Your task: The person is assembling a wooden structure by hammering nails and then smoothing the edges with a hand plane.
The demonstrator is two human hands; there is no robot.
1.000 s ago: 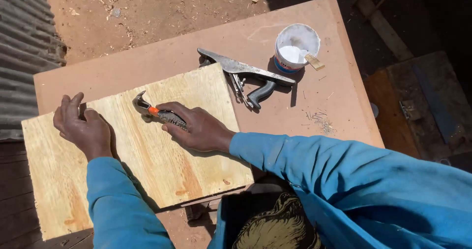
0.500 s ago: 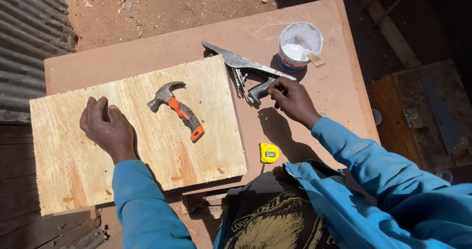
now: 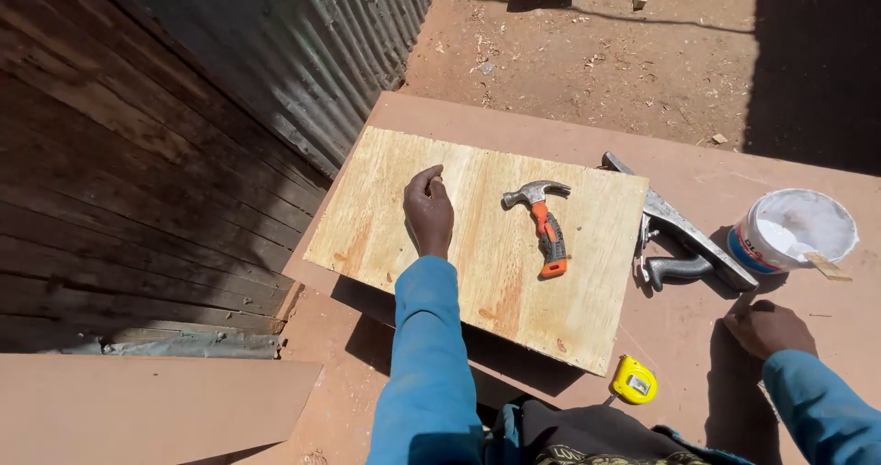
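A pale plywood sheet [image 3: 367, 226] lies on a brown table top [image 3: 734, 176]. My left hand [image 3: 429, 210] presses flat on the sheet, holding nothing. A claw hammer [image 3: 543, 222] with an orange and grey handle lies loose on the plywood, just right of that hand. My right hand [image 3: 769, 327] rests on the bare table at the right, fingers curled, with nothing seen in it. It is close to a grey metal tool with a dark handle [image 3: 684, 245], without touching it.
A white tub [image 3: 794, 231] with a small wooden stick stands at the table's right. A yellow tape measure [image 3: 635, 380] lies near the front edge. A corrugated metal wall [image 3: 275, 61] runs along the left. A brown board [image 3: 138, 401] lies low left.
My right hand let go of the hammer, reached to the grey metal tool, then drew back onto the bare table. My left hand stayed on the plywood. The view swung round.
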